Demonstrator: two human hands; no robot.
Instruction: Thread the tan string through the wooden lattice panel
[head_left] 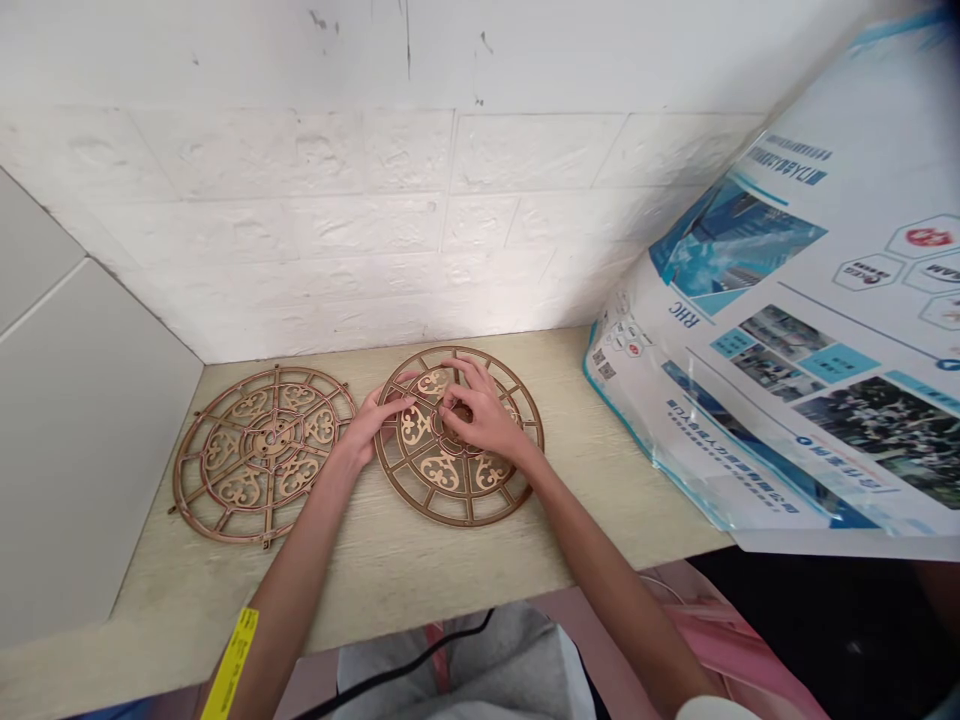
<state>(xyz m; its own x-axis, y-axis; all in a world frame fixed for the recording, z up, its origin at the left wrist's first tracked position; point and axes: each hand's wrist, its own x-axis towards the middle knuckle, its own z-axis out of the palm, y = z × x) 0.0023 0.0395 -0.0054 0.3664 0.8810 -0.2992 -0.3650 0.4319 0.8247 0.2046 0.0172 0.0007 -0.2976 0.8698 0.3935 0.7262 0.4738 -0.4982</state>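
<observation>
We are resting our left hand (382, 415) at the left side and our right hand (480, 415) over the centre of a bronze-coloured fretwork disc (439, 470) on the worktop (390, 560), hands apart, grip unclear, a matching disc (262, 455) lying just left.

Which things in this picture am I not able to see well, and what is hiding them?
Head view only:
- Middle of the brown cutout disc: hidden by the left hand and right hand.
- Small print on the poster: too small and blurred to read.
- Poster's upper right corner: cut off by the picture edge.
- Writing on the yellow wristband: too small to read; the band runs off the bottom edge.
</observation>
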